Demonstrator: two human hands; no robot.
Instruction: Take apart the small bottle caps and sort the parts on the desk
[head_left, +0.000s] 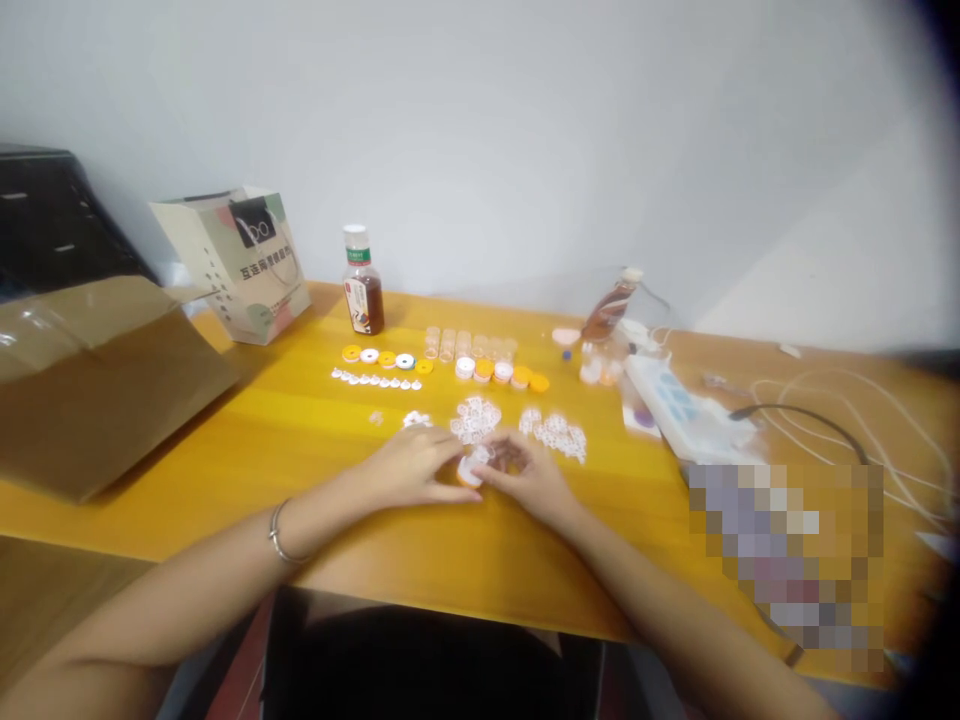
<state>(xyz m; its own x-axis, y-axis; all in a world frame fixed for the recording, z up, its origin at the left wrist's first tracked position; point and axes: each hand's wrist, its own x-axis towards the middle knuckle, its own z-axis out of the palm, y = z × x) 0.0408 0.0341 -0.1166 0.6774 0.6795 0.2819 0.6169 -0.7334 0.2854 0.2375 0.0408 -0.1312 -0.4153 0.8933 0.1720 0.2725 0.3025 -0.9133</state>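
Note:
Close to the table's front, both my hands meet over a small round orange-and-white cap [470,472]. My left hand [420,466] grips it from the left, thumb below and fingers along the far side. From the right, my right hand [534,478] has its thumb and bent fingers pressed at the cap's top, where a small whitish piece shows, too blurred to name. Just beyond the fingers lies a pile of small white plastic pieces [475,418]. A second pile of white pieces [556,434] spreads to the right, and a smaller white heap [417,419] is at the left.
Behind are rows of orange and white caps [387,359], small white parts [375,380] and clear cylinders [445,343]. A dark drink bottle [364,290], a tilted bottle [611,308], a paper bag [255,270], a cardboard box [112,385] and a power strip [679,405] stand around.

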